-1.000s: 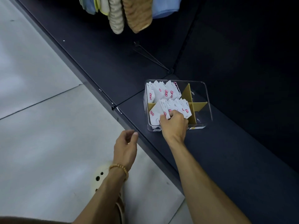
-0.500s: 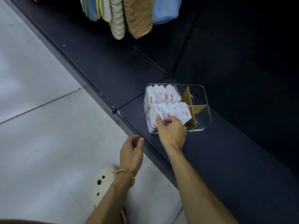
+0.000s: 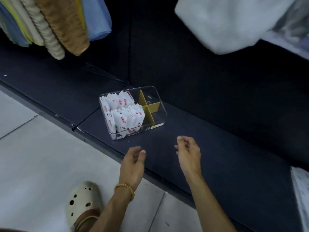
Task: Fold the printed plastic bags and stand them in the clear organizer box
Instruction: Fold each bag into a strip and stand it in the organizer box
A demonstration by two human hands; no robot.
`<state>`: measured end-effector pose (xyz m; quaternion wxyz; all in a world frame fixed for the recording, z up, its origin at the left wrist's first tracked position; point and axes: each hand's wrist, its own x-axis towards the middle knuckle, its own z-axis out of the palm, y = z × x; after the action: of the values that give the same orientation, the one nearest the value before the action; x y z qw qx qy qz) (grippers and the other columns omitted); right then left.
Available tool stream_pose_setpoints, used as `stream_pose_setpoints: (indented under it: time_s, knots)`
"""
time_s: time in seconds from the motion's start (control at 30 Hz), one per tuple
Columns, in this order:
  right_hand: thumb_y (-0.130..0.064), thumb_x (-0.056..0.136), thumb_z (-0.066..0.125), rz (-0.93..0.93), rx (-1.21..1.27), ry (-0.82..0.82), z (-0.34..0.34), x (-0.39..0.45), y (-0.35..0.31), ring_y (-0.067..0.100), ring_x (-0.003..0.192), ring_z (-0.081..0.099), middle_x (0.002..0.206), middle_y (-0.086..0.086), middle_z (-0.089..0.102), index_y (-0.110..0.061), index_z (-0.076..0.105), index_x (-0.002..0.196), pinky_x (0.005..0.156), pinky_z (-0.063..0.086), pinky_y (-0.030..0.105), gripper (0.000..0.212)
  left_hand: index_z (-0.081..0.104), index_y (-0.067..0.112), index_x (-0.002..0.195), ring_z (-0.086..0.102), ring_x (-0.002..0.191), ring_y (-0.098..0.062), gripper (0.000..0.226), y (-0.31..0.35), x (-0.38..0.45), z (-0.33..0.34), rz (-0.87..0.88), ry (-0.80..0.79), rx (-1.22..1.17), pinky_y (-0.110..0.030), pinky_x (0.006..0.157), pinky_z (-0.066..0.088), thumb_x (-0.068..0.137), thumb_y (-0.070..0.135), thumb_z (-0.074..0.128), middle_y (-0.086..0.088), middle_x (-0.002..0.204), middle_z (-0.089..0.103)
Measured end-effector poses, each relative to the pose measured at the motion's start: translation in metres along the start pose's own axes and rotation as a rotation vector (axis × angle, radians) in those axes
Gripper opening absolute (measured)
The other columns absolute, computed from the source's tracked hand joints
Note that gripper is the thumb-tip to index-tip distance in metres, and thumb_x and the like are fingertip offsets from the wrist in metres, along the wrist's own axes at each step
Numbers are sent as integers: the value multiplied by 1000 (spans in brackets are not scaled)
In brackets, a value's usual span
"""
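The clear organizer box (image 3: 159, 104) sits on a low dark shelf (image 3: 217, 148). Yellow dividers (image 3: 148, 106) split it into compartments. Folded white bags with pink bow prints (image 3: 125, 114) stand upright in its two left compartments; the right compartments look empty. My right hand (image 3: 188, 153) hovers in front of the box, a little to the right, fingers loosely curled and holding nothing. My left hand (image 3: 133, 163), with a bead bracelet on the wrist, hangs near the shelf's front edge, also empty with relaxed fingers.
Rolled towels and cloths (image 3: 50, 25) hang at the upper left. A blurred white bundle (image 3: 234, 22) fills the upper right, and more white material (image 3: 301, 198) lies at the right edge. A cream clog (image 3: 82, 200) stands on the grey floor below.
My right hand has let go of the bags in the front left compartment and drawn back from the box. The view has shifted right and closer.
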<state>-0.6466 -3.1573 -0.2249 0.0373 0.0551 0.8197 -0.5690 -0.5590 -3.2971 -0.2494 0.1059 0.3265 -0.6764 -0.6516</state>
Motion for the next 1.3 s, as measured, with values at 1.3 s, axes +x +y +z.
stream_pose_setpoints:
  time_s: [1.3]
  knots:
    - [-34, 103, 39, 448, -942, 451, -451, -43, 273, 34, 124, 41, 132, 6, 51, -20, 59, 126, 106, 30, 53, 34, 59, 24, 113, 60, 97, -3, 18, -46, -169, 357, 138, -762, 399, -26, 84, 51, 96, 27, 56, 12, 102, 61]
